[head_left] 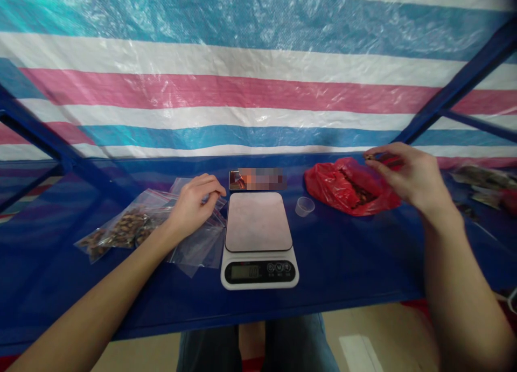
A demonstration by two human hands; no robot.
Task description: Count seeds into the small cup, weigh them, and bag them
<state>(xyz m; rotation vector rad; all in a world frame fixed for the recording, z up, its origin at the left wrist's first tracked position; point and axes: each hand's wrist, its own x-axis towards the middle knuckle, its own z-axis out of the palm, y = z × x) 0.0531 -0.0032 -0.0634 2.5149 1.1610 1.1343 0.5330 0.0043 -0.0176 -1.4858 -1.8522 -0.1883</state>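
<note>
Head-camera view: left hand (pixel 196 198) is pinching clear plastic zip bags (pixel 197 243) lying on the blue surface (pixel 355 259) beside a white digital kitchen scale (pixel 259 240), while right hand (pixel 407 175) is gripping small brown pieces above a crumpled red plastic bag (pixel 347 186).

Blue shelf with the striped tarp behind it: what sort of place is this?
Probably a makeshift packing station: a white digital kitchen scale, clear zip bags of brown pieces under the left hand, and a red plastic bag by the right hand.
</note>
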